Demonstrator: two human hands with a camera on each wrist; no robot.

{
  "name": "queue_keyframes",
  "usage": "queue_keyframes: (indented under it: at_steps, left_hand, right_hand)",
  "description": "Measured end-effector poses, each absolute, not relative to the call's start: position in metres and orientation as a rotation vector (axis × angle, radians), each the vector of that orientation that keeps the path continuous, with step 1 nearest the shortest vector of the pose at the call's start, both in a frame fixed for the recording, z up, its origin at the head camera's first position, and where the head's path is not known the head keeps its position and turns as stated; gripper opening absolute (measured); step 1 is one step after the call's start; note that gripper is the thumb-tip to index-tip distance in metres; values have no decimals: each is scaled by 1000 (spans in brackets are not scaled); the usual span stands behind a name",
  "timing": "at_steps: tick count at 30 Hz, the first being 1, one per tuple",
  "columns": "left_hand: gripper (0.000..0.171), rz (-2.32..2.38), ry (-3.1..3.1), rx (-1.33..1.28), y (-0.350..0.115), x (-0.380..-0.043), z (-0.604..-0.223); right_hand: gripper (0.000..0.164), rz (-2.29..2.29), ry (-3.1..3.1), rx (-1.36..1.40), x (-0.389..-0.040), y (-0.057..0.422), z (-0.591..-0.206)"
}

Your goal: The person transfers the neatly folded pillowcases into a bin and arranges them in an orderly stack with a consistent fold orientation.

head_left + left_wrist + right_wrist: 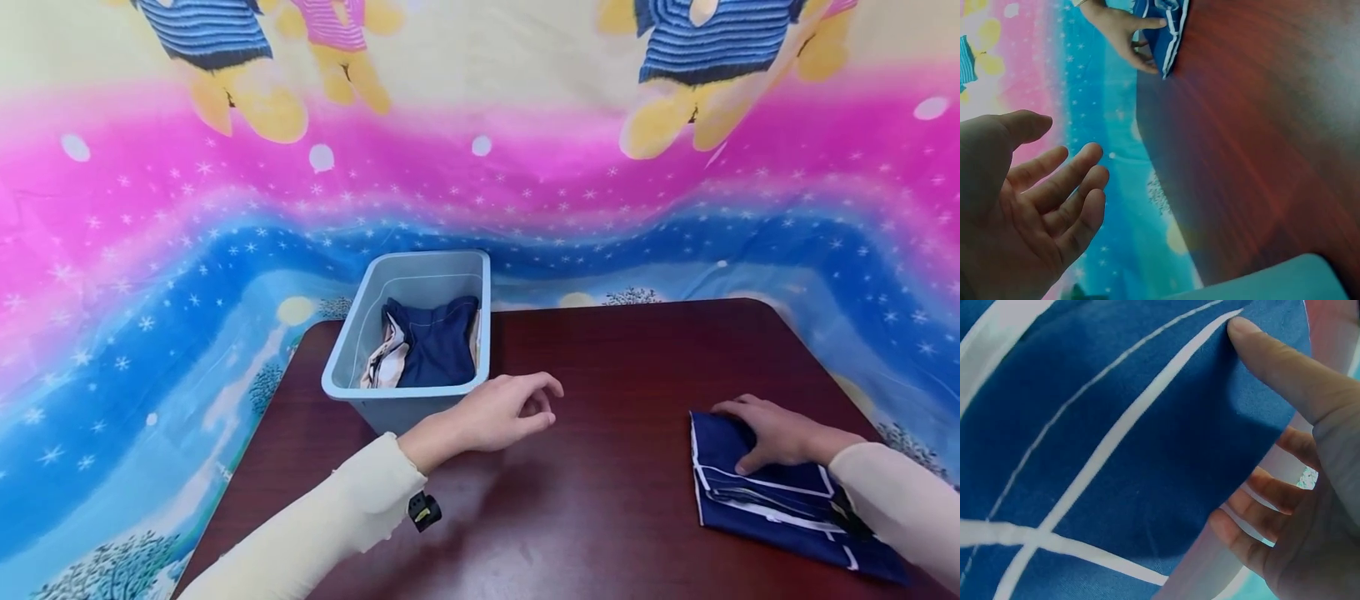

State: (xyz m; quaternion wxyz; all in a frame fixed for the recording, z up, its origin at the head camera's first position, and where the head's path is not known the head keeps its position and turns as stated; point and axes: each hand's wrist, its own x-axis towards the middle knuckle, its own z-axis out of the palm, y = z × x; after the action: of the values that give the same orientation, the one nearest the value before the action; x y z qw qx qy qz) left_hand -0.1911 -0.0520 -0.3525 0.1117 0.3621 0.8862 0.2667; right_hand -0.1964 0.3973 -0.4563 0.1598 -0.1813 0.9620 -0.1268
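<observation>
At the right of the table lies a folded navy cloth (757, 500) with white lines across it. My right hand (783, 429) holds its far edge. In the right wrist view, the thumb of that hand (1329, 437) presses on top of the navy cloth (1147, 456), while the other fingers bend at its edge, their tips partly hidden. My left hand (506, 412) hovers before the front right corner of a grey bin (420, 392), holding nothing. Its fingers are loosely bent in the left wrist view, palm showing (1035, 206).
Inside the bin is more navy cloth (438, 342) beside a pale, crumpled piece (386, 362). The dark red-brown table (600, 500) reaches back to a patterned curtain (555, 200). A small black device (423, 510) hangs at my left cuff.
</observation>
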Motion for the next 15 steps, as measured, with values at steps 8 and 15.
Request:
queue_keyframes:
  at_steps: [8,15]
  left_hand:
    - [27,788,2565,1065,-42,-189,-372]
    - [28,804,2552,1042,-41,-190,-380]
  right_hand:
    - [89,-332,2795,-500,-199,391,-457]
    - [90,-270,2829,-447,-206,379,-456]
